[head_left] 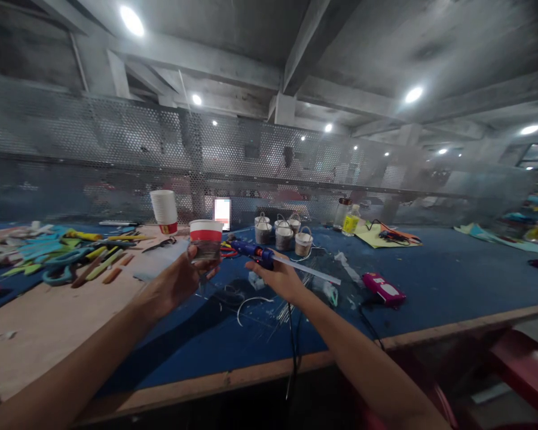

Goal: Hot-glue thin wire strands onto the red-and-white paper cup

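Long workbench with a blue felt-like cover [430, 280] and a bare wooden strip on its left side runs across the view, backed by a perforated metal screen [116, 149]; it bears all the work. On the left part lies a spread of coloured foam or felt cut-outs, scissors and sticks [72, 254], kept within reach but off the working patch. Behind centre, a stack of white paper cups with a red band [164, 210] stands upside down, nested to save room. Four small bucket-shaped cups with wire handles [283, 234] stand upright in a cluster; contents cannot be made out. A clear bottle with a yellow label [351, 220] stands beyond them. Left hand [179, 283] is curled around a white paper cup with a red band [205, 239], raised above the bench, upright, rim toward the camera; inside not visible. Right hand [280, 278] is closed on the grip of a blue glue gun [251, 252], nozzle aimed at the cup, apparently just short of touching; its black cord [292, 340] hangs over the bench edge.
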Demonstrator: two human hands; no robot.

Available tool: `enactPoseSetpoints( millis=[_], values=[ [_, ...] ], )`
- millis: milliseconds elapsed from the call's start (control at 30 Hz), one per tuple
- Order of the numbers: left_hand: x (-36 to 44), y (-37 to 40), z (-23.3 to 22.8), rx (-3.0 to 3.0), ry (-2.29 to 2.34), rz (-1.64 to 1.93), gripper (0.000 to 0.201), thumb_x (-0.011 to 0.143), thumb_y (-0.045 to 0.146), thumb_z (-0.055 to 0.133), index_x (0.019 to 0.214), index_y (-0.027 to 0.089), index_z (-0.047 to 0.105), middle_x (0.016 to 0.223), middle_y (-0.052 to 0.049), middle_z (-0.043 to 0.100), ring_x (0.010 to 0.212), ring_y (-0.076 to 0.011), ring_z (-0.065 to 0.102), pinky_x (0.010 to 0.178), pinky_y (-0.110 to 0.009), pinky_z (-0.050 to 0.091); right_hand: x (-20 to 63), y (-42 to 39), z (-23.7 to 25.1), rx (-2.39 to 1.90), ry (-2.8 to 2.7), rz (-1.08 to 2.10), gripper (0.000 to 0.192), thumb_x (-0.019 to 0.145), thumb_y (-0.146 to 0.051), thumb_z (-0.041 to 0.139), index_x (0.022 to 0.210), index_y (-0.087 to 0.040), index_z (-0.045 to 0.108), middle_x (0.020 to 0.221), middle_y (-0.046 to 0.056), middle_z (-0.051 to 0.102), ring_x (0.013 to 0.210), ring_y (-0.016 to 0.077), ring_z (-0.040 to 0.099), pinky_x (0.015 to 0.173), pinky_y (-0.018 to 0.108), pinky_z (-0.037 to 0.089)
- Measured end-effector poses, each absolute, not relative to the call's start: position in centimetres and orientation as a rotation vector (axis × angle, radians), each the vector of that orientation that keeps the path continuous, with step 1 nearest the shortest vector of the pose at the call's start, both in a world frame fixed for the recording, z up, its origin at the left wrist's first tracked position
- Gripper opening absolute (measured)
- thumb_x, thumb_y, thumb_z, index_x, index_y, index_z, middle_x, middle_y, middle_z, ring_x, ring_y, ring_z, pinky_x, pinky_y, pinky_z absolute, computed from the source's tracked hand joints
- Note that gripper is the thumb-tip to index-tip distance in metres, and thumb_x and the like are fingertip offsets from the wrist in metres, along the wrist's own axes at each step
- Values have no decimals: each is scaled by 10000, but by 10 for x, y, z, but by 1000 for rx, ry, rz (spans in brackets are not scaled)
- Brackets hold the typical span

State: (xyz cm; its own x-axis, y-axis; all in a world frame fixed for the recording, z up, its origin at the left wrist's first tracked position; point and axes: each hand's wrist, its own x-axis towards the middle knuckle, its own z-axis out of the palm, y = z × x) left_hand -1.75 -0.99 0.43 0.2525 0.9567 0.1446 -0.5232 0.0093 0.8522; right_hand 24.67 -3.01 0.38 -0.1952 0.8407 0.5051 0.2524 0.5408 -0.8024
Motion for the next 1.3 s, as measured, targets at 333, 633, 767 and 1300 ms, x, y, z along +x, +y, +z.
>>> enactPoseSetpoints(
  millis=[333,633,767,1300],
  values=[
    [-25,-6,7,880,668,1288,393,923,417,739,1222,168,686,1074,-66,799,1048,-185,720,959,-287,554,251,-17,-5,-1486,-1971,154,560,1023,-453,537,1483,-147,446,1355,184,664,1207,287,667,987,387,488],
    [-21,-4,0,920,660,1292,371,844,346,829,1148,168,712,1067,-58,800,1006,-192,724,926,-308,578,243,7,-36,-1787,-2112,-40,459,1049,-271,475,1484,-124,477,1409,203,623,1259,299,631,1017,419,483],
    [-16,-7,-2,929,691,1294,420,780,392,882,1102,164,737,1078,-73,799,1002,-208,738,871,-298,597,239,11,-41,-1790,-2142,-85,433,1058,-277,477,1466,-133,504,1373,189,637,1261,303,604,1030,436,465],
    [4,-19,6,1230,1107,1583,573,542,371,982,985,195,664,925,-30,761,896,-236,706,850,-351,513,216,-11,-6,-1239,-1902,507,302,973,-228,627,1271,-186,638,1283,111,691,1197,240,643,1038,409,502]
  ],
)
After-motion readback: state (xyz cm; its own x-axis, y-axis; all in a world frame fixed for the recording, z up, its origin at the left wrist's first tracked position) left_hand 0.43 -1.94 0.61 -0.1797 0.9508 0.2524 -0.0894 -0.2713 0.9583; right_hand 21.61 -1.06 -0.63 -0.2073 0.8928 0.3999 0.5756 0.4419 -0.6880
